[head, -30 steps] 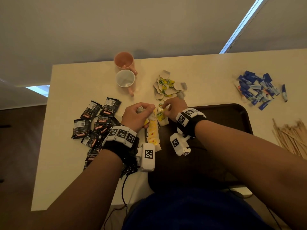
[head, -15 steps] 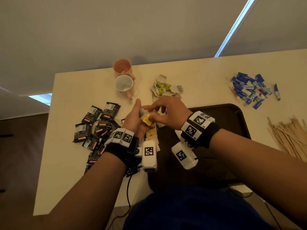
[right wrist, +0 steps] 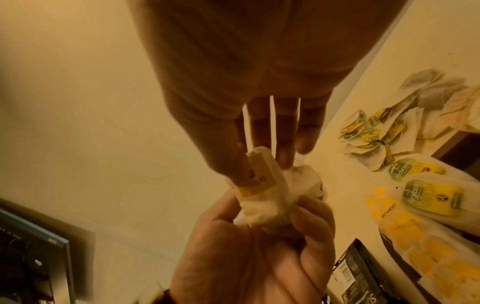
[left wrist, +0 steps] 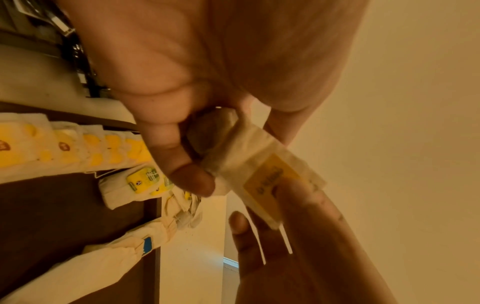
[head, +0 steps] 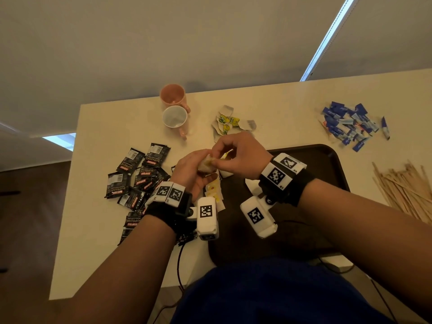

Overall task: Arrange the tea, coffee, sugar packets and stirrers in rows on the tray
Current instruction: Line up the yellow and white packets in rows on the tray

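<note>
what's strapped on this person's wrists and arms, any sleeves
No sleeves: both forearms are bare. The left hand and right hand each have a black wrist strap carrying white blocks printed with black square-pattern markers, plus a white camera housing below. A dark cable hangs from the left strap.

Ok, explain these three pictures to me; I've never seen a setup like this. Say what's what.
No machine here: a person wears three cameras, one on the head and one on each wrist. The head view looks down at a table. The left hand and right hand both pinch one tea bag; each wrist view shows that grip close up. More tea bags lie in a row on the dark tray. Around it lie coffee sachets, blue sugar packets, wooden stirrers and two mugs.
</note>
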A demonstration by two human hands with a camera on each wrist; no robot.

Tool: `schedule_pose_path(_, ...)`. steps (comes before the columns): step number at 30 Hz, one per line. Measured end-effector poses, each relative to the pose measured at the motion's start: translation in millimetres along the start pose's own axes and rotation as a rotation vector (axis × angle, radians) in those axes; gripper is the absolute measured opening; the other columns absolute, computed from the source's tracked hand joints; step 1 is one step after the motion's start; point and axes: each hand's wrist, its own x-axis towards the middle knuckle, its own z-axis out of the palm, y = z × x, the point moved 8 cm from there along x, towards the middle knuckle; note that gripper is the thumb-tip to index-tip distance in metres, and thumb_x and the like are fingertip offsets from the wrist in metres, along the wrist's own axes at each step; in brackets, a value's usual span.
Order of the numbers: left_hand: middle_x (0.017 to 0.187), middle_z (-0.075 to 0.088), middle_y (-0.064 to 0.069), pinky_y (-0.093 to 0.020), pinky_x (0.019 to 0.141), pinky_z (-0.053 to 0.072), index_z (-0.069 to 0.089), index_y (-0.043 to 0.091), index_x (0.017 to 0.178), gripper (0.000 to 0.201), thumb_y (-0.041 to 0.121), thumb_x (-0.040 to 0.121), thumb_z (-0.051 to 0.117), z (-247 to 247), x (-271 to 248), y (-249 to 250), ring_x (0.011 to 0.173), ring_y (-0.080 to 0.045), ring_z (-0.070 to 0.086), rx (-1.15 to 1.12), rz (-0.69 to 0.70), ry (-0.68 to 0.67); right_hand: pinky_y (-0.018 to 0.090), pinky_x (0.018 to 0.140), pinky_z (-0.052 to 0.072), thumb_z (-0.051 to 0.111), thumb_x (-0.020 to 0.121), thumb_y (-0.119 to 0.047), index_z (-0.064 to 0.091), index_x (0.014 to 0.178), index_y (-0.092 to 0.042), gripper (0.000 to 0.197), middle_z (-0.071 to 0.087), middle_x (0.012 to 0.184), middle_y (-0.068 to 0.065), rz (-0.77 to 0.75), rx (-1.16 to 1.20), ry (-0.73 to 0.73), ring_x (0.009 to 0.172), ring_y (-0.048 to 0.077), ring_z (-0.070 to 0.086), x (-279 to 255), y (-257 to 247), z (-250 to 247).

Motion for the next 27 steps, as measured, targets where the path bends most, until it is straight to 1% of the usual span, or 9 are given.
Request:
schedule_pose_path(2,0.099,0.063,-0.016,-0.027,0.058,0.054,0.059,-0.002,0.121,0.03,0.015,0.096,0.058,-3,-2,1,0.078,-0.019,0.063,0.005,0.024,0.017,0.024,0.063,0.054,0.077,0.077,-0.011,0.07,0.079,-0.01,0.007,0.071,0.077,0.004,0.006,0.044,-0.012,0.065,0.007,0.063,-2,-1,-1)
schedule_pose_path(5,0.093,0.063,-0.015,-0.027,0.058,0.057,0.06,0.005,0.106,0.011,0.006,0.096,0.058,-9,-2,3,0.076,-0.02,0.064,0.038,0.054,0.042,0.024,0.062,0.053,0.076,0.079,-0.009,0.067,0.079,-0.01,0.009,0.07,0.076,0.01,0.035,0.098,-0.012,0.064,0.011,0.064,-6,3,-4)
schedule_pose_path(7,0.095,0.064,-0.017,-0.03,0.064,0.059,0.061,0.008,0.102,0.01,0.003,0.097,0.056,-16,-2,3,0.08,-0.024,0.065,0.064,0.067,0.069,0.027,0.063,0.054,0.074,0.08,-0.005,0.066,0.081,-0.007,0.009,0.07,0.076,0.016,0.072,0.136,-0.039,0.065,0.017,0.066,-11,8,-4)
schedule_pose_path(9,0.093,0.061,-0.017,-0.028,0.062,0.06,0.062,0.008,0.101,0.011,0.001,0.097,0.055,-24,-3,1,0.076,-0.022,0.063,0.062,0.055,0.101,0.03,0.064,0.055,0.073,0.081,-0.004,0.065,0.083,-0.005,0.009,0.07,0.076,0.019,0.12,0.133,-0.082,0.065,0.021,0.067,-16,16,-1)
schedule_pose_path(13,0.084,0.06,-0.012,-0.024,0.056,0.057,0.063,0.008,0.099,0.011,0.001,0.097,0.055,-38,-7,-2,0.064,-0.016,0.059,0.069,0.037,0.153,0.036,0.068,0.06,0.073,0.083,-0.009,0.064,0.087,-0.008,0.01,0.072,0.078,0.015,0.254,0.024,-0.205,0.069,0.027,0.071,-27,45,20)
schedule_pose_path(16,0.082,0.06,-0.01,-0.022,0.054,0.056,0.064,0.008,0.099,0.01,0.001,0.096,0.056,-41,-10,-5,0.061,-0.015,0.06,0.091,0.041,0.156,0.032,0.071,0.06,0.071,0.085,-0.012,0.064,0.09,-0.013,0.009,0.07,0.081,0.005,0.342,-0.15,-0.343,0.067,0.019,0.068,-37,69,54)
schedule_pose_path(20,0.082,0.06,-0.01,-0.022,0.054,0.056,0.063,0.008,0.099,0.01,0.002,0.097,0.056,-40,-13,-8,0.062,-0.015,0.059,0.115,0.044,0.136,0.025,0.078,0.053,0.073,0.083,-0.02,0.069,0.097,-0.017,0.015,0.066,0.091,-0.004,0.34,-0.336,-0.453,0.083,0.011,0.063,-45,89,100)
schedule_pose_path(24,0.084,0.061,-0.011,-0.023,0.055,0.057,0.064,0.009,0.097,0.011,0.002,0.097,0.056,-41,-17,-8,0.064,-0.016,0.058,0.136,0.047,0.127,0.029,0.083,0.053,0.073,0.083,-0.021,0.071,0.09,-0.019,0.007,0.068,0.097,-0.001,0.352,-0.388,-0.41,0.089,0.016,0.064,-40,103,118)
schedule_pose_path(27,0.086,0.06,-0.012,-0.023,0.056,0.057,0.063,0.008,0.098,0.011,0.001,0.097,0.055,-42,-20,-9,0.065,-0.017,0.059,0.128,0.046,0.121,0.026,0.082,0.05,0.071,0.084,-0.019,0.069,0.092,-0.018,0.008,0.064,0.1,0.002,0.343,-0.428,-0.323,0.092,0.018,0.062,-35,108,114)
